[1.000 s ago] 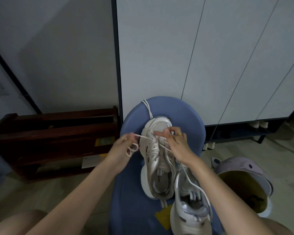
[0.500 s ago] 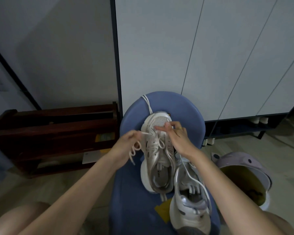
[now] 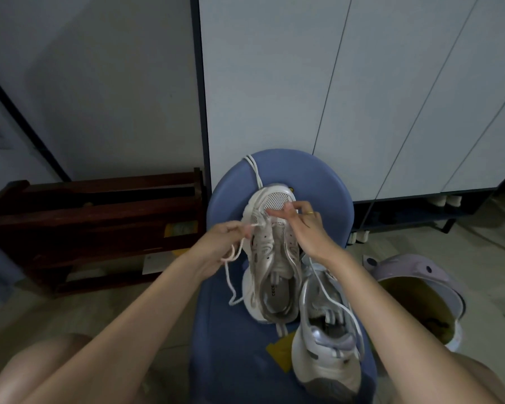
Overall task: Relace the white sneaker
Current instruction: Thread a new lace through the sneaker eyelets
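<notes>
A white sneaker (image 3: 270, 266) lies toe away from me on a blue chair seat (image 3: 233, 339). My left hand (image 3: 220, 243) pinches the white lace (image 3: 231, 275) just left of the sneaker's lower eyelets, with the loose end hanging down in a loop. My right hand (image 3: 306, 228) rests on the sneaker's toe end, its fingertips pinching at the front of the eyelet row near the mesh toe. A second white sneaker (image 3: 327, 339) lies beside it, nearer me on the right, under my right forearm.
A dark wooden rack (image 3: 94, 217) stands on the floor at the left. White cabinet doors (image 3: 347, 91) rise behind the chair. A lilac bin (image 3: 414, 293) with a dark inside sits at the right. Another lace (image 3: 252, 170) trails over the chair's far edge.
The view has tilted down slightly. My left hand has drawn the lace a little lower and closer to the sneaker. My right hand stays at the toe end.
</notes>
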